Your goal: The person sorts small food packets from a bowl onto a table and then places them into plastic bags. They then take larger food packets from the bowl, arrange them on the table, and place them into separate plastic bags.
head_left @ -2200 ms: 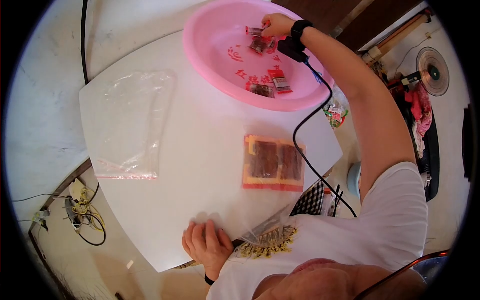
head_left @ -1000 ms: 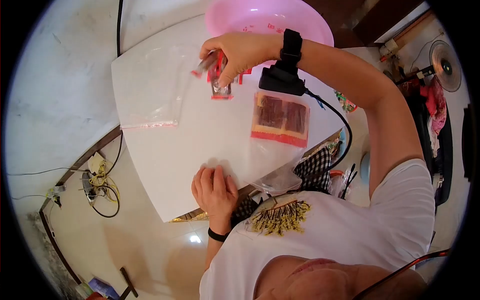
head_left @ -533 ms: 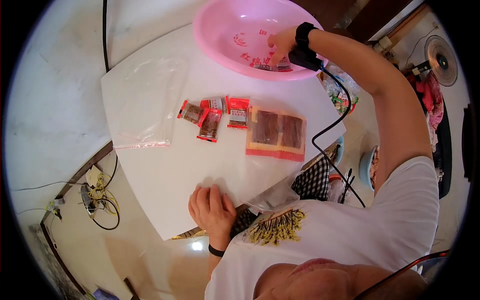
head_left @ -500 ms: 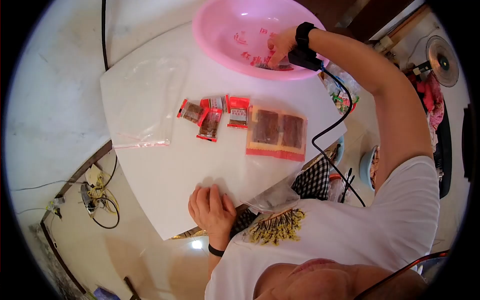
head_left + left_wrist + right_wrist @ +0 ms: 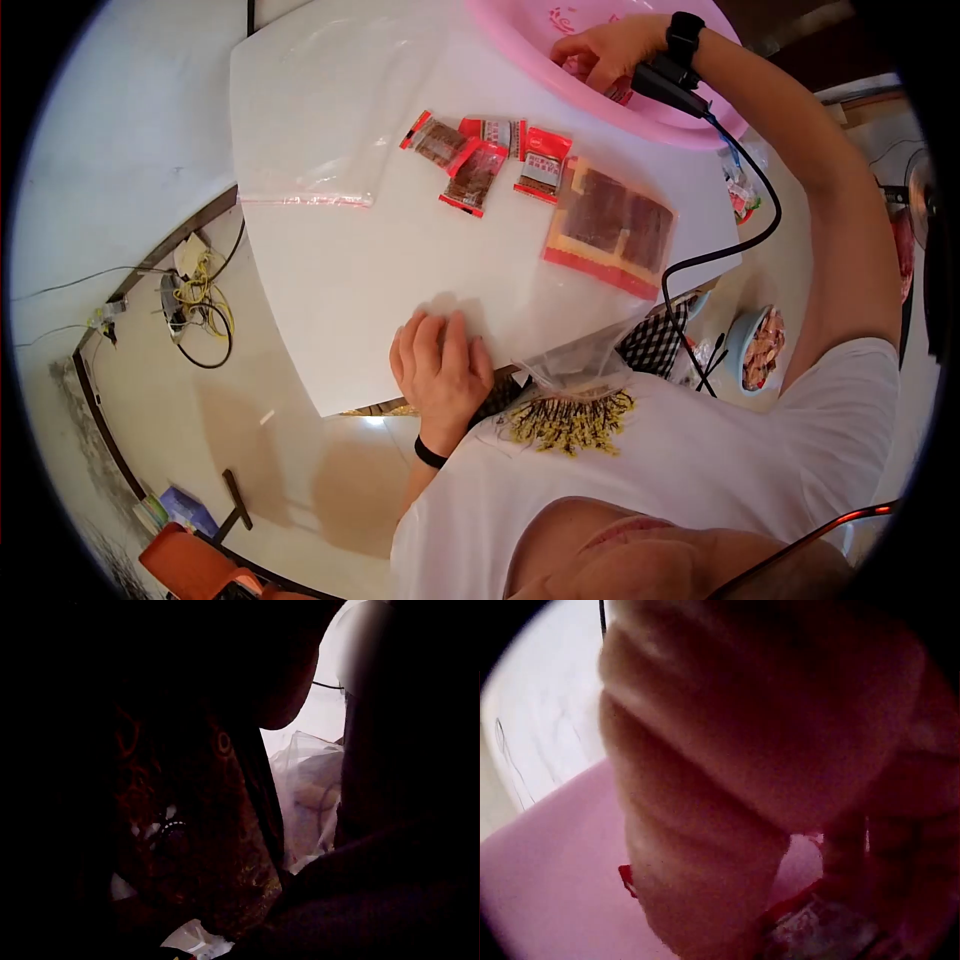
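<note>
My right hand (image 5: 615,52) is inside the pink basin (image 5: 520,55), its fingers curled round small red-edged packets (image 5: 618,92). The right wrist view shows a shiny packet (image 5: 817,930) close under the curled fingers (image 5: 697,802). Several red and brown packets (image 5: 472,180) lie in a loose group on the white table (image 5: 330,290). Beside them is a flat clear bag with two dark brown blocks (image 5: 612,225). My left hand (image 5: 440,375) rests palm down on the table's near edge, holding nothing; the left wrist view is too dark to show it.
An empty-looking clear zip bag (image 5: 320,110) lies flat at the table's left. A black cable (image 5: 775,195) hangs from the right wrist past the table's right edge. A light blue bowl (image 5: 742,350) stands below on the right, near a checked cloth (image 5: 652,340).
Several packets went from the basin to the table in my right hand, which then returned to the basin and now grips others. The head view has shifted. My left hand stays at the edge.
</note>
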A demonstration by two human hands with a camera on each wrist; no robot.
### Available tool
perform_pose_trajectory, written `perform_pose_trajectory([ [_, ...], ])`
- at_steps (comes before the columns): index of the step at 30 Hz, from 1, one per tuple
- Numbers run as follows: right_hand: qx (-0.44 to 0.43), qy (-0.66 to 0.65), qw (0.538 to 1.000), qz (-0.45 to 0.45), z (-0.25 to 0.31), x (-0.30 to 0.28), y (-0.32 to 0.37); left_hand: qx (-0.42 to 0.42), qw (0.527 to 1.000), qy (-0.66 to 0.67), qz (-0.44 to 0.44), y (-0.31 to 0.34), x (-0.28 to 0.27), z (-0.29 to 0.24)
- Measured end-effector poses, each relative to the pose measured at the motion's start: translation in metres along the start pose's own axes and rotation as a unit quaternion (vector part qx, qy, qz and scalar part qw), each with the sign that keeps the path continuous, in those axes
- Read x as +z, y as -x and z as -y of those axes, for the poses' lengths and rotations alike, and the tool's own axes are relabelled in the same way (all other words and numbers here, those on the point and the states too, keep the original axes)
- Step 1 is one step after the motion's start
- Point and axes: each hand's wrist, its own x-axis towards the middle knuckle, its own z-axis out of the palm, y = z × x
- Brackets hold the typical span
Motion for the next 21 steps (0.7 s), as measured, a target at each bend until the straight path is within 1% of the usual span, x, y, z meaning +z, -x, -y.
perform_pose_trajectory([
  [1, -0.006, 0.001, 1.0, -0.005, -0.001, 0.001, -0.001, 0.003, 1.0, 0.003, -0.001, 0.0, 0.0, 0.001],
  [4, -0.027, -0.125, 0.992, -0.012, 0.001, 0.009, 0.002, 0.006, 1.0, 0.0, -0.004, -0.001, 0.0, 0.0],
  [7, -0.013, -0.139, 0.99, -0.001, 0.008, 0.01, 0.005, 0.001, 1.0, 0.0, -0.007, -0.002, -0.002, -0.002],
  [9, -0.03, -0.08, 0.996, -0.02, -0.01, -0.006, 0.0, 0.003, 1.0, 0.005, -0.014, -0.002, -0.001, -0.001],
  [10, -0.038, -0.051, 0.998, -0.029, -0.005, -0.008, 0.003, 0.005, 1.0, 0.007, -0.017, -0.001, -0.001, -0.001],
  [13, -0.038, -0.193, 0.966, -0.165, 0.013, -0.006, 0.029, 0.002, 1.0, 0.01, -0.024, -0.001, -0.001, -0.001],
  [15, -0.118, -0.147, 0.959, -0.212, 0.013, -0.01, 0.031, 0.006, 0.999, 0.013, -0.031, 0.0, -0.001, -0.001],
  [18, -0.188, -0.153, 0.949, -0.199, 0.047, 0.003, 0.047, 0.01, 0.999, 0.013, -0.037, 0.001, -0.001, 0.0],
  [19, -0.185, -0.158, 0.946, -0.214, 0.043, 0.008, 0.031, 0.011, 0.999, 0.013, -0.038, 0.002, 0.0, -0.001],
  [20, -0.182, -0.163, 0.943, -0.228, 0.058, 0.017, 0.029, 0.011, 0.999, 0.014, -0.042, 0.002, 0.0, -0.001],
  [21, -0.16, -0.159, 0.947, -0.227, 0.068, 0.029, 0.04, 0.012, 0.999, 0.016, -0.046, 0.003, 0.001, -0.001],
])
